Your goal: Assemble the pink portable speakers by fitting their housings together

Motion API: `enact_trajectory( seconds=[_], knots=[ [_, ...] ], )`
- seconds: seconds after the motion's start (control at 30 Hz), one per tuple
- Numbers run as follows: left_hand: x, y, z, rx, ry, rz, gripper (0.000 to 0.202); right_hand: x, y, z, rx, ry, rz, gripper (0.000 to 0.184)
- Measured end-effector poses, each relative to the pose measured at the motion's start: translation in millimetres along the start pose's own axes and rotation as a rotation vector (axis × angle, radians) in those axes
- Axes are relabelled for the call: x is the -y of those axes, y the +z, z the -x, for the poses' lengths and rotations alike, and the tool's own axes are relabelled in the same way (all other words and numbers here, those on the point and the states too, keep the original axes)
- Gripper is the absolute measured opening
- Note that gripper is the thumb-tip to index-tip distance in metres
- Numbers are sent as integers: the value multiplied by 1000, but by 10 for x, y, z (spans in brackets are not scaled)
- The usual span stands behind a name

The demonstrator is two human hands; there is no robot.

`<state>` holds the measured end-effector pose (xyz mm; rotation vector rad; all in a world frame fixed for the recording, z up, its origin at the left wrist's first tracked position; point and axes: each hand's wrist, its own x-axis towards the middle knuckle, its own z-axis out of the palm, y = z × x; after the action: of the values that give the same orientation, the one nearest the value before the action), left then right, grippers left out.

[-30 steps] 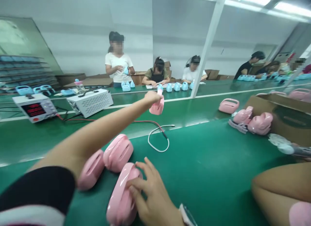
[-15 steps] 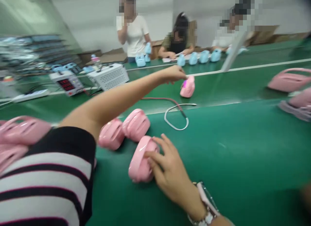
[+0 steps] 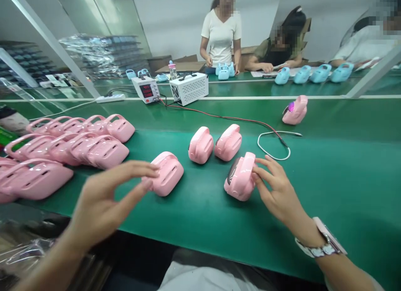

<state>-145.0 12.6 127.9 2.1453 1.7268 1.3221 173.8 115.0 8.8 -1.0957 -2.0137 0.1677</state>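
Observation:
My left hand (image 3: 108, 199) reaches in from the left, thumb and fingers apart, its fingertips at the left end of a pink handled device (image 3: 169, 175) with a slot in its face. To the right, my right hand (image 3: 277, 191) has its fingertips on the handle of another pink handled device (image 3: 240, 180), whose dark front panel faces left. That device rests tilted on the green mat; whether some fingertips pass behind its handle is hard to see. Behind these stand two more pink devices, one (image 3: 201, 145) beside the other (image 3: 228, 143).
Rows of pink devices (image 3: 94, 151) lie at left. Farther back are a pink device with a purple light (image 3: 296, 110), a looped cable (image 3: 274, 145), a power supply with red digits (image 3: 146, 90) and a white vented box (image 3: 191, 88). People sit and stand beyond blue devices (image 3: 321, 73).
My left hand has come back from the far lit pink device to a nearer one at left. My right hand stays at its device. The view has swung left.

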Motion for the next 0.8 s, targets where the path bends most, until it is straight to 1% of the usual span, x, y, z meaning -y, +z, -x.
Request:
enact_trajectory(
  seconds=[0.03, 0.07, 0.13, 0.2, 0.27, 0.33, 0.4, 0.43, 0.53, 0.6, 0.67, 0.7, 0.77, 0.8],
  knots=[
    [37, 127, 156, -23, -98, 109, 13, 6, 0, 0, -1, -1, 13, 29],
    [55, 282, 280, -1, -172, 221, 14, 14, 1, 4, -2, 0, 26, 30],
    [47, 640, 425, 153, -308, 381, 15, 33, -2, 21, -6, 9, 51, 30],
    [2, 992, 450, 269, -418, 454, 33, 57, -9, 44, -15, 25, 75, 30],
    [-57, 1273, 409, 375, -446, 488, 54, 85, -13, 69, -18, 39, 96, 30],
    [-109, 1458, 360, 501, -422, 507, 71, 112, -9, 91, -18, 49, 115, 29],
    [-143, 1563, 338, 602, -394, 519, 80, 131, 4, 108, -18, 58, 134, 29],
    [-152, 1597, 339, 624, -386, 523, 82, 135, 11, 114, -17, 60, 143, 29],
    [-146, 1661, 369, 618, -340, 521, 86, 135, 10, 115, -7, 65, 149, 30],
    [-121, 1687, 392, 606, -300, 510, 87, 150, -17, 102, 1, 96, 109, 31],
    [-99, 1699, 403, 612, -285, 513, 87, 206, -56, 75, 13, 172, 28, 32],
    [-98, 1697, 403, 626, -291, 519, 88, 253, -75, 55, 14, 230, -21, 36],
    [-133, 1660, 393, 683, -316, 541, 91, 363, -102, -13, 15, 339, -102, 44],
    [-167, 1615, 384, 728, -319, 553, 93, 410, -112, -69, 22, 377, -122, 45]
  ],
)
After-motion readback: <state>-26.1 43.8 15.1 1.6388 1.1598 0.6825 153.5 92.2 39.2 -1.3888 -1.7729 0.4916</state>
